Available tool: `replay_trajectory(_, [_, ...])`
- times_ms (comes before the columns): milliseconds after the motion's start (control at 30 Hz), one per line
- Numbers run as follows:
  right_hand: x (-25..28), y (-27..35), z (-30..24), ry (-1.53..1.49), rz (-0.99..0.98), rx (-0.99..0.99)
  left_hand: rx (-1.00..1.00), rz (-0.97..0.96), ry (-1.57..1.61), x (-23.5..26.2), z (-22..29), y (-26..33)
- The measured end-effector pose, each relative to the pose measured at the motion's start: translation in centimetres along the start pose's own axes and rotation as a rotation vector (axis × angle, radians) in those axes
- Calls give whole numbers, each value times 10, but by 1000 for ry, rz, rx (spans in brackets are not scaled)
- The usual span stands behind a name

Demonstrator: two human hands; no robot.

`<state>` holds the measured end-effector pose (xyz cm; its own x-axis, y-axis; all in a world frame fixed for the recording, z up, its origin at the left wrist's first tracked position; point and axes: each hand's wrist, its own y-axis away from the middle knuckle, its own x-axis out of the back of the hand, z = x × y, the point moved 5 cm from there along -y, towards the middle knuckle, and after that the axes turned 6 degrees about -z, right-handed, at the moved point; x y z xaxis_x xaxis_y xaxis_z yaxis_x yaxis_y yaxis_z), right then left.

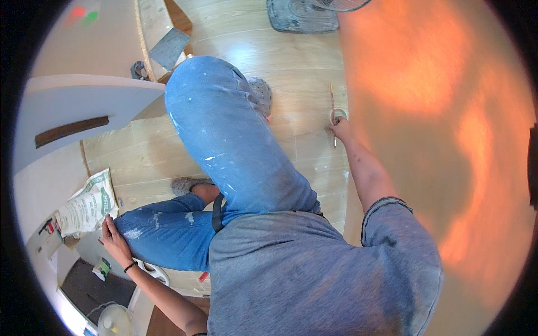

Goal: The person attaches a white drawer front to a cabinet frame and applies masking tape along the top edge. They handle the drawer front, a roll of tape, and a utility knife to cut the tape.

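Wall (448, 140): orange, lit unevenly; strokes are best kept low, near the floor edge.
Floor (291, 73): pale wood, to be kept free of drips.
Right hand (340, 129): closed in a pinch on the brush, arm stretched out.
Left hand (115, 239): laid flat with fingers spread on the knee, steadying the crouch.
Brush (332, 106): thin, held at the wall's foot beside a small cup (338, 116).

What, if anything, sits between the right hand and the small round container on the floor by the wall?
Nothing visible. The right hand is already at the small round container, holding a thin brush over it; only bare wooden floor lies around.
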<state>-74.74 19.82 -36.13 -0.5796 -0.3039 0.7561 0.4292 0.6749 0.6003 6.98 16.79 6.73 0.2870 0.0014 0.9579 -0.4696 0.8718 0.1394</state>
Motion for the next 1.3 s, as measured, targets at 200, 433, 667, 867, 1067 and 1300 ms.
replay_trajectory(200, [-14,1,-5,-119,190,-169,11,6,-32,-6,-14,1])
replay_trajectory(433, [19,44,-58,86,192,-24,-45,100,-105,1,1,19])
replay_trajectory(667, [-19,31,-27,207,81,134,34,118,27,1,3,15])
replay_trajectory(867, [14,45,-52,76,110,85,-1,154,4,2,18,15])
replay_trajectory(1067, [91,87,-129,-605,310,482,-150,285,286,20,85,47])
replay_trajectory(1300, [284,291,-324,-977,208,1131,-1115,285,617,13,319,147])
